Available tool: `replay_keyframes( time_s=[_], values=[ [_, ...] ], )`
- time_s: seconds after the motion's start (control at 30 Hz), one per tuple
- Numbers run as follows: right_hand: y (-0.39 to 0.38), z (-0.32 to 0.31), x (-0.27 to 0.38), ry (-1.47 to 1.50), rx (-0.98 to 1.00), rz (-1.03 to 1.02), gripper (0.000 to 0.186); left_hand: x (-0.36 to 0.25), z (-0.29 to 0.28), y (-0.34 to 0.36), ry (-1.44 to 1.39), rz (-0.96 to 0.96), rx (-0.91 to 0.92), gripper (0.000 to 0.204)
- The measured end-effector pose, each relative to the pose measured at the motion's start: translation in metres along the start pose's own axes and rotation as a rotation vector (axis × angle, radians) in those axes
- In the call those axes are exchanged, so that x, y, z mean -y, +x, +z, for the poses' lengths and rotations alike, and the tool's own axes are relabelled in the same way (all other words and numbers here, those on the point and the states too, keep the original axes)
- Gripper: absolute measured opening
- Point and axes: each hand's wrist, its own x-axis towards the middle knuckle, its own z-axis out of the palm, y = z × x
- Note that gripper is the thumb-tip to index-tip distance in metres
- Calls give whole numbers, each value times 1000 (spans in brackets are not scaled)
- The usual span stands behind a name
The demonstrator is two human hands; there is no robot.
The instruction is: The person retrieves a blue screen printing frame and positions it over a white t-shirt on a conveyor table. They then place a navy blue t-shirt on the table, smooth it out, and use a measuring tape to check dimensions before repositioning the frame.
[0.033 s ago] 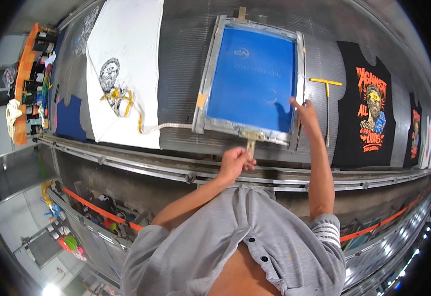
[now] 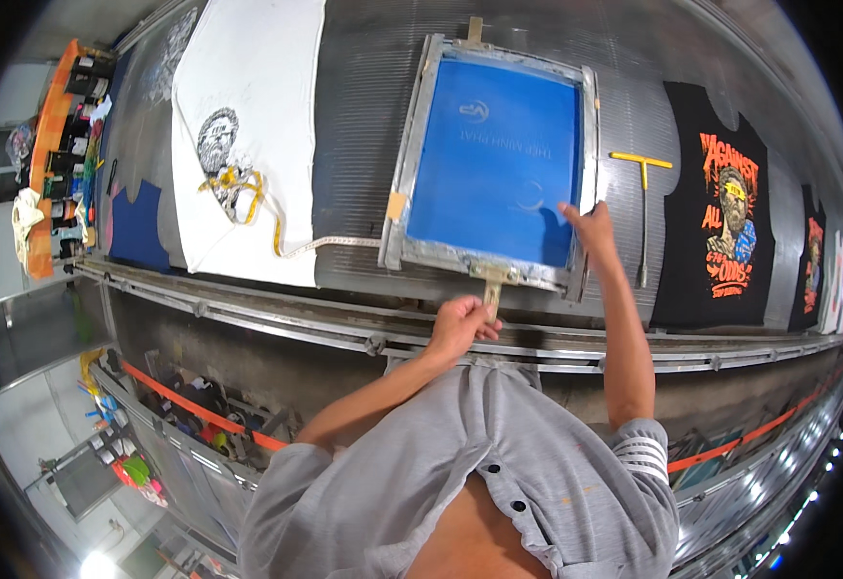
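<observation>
Change since earlier frame: almost nothing has moved; both hands sit where they did on the screen-printing frame (image 2: 495, 164), and the frame lies in the same spot on the long metal table (image 2: 354, 125).
Left hand: the left hand (image 2: 458, 326) is clenched around the small wooden tab (image 2: 492, 288) that sticks out from the frame's near edge.
Right hand: the right hand (image 2: 590, 230) rests on the frame's near right corner, fingers spread over the metal rim and blue mesh; whether it grips or only presses I cannot tell.
Frame position: flat on the table, between the white printed shirt (image 2: 248, 135) and the black printed shirt (image 2: 720, 232).
Nearby: a yellow T-handled tool (image 2: 642, 169) lies just right of the frame.
Step in hand: seemingly seating or aligning the frame.
Next move calls for: probably an even two-handed hold, so the frame does not skew.
</observation>
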Motion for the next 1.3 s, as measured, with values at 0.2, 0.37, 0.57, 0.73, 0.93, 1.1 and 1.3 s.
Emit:
replay_keyframes(
  time_s=[0.2,0.37,0.57,0.73,0.93,1.1,1.3],
  values=[
    [-51,28,-19,-100,-151,-32,45,28,-50,-9,423,48,182,24],
    [-65,26,-6,-18,-185,-89,42,7,-102,-32,560,406,-342,16],
    [-81,30,-7,89,-151,-136,38,-11,-215,-23,683,748,-948,13],
    [-83,26,-41,111,-144,-144,33,-29,-262,-12,1147,689,-955,44],
    [-97,37,-32,158,-145,-115,30,-57,-350,22,659,153,-1233,42],
    [-97,36,-36,154,-134,-132,30,-69,-383,42,346,402,-1041,23],
    [-102,44,-50,143,-203,-151,29,-91,-378,37,-377,397,-636,28]
  ],
)
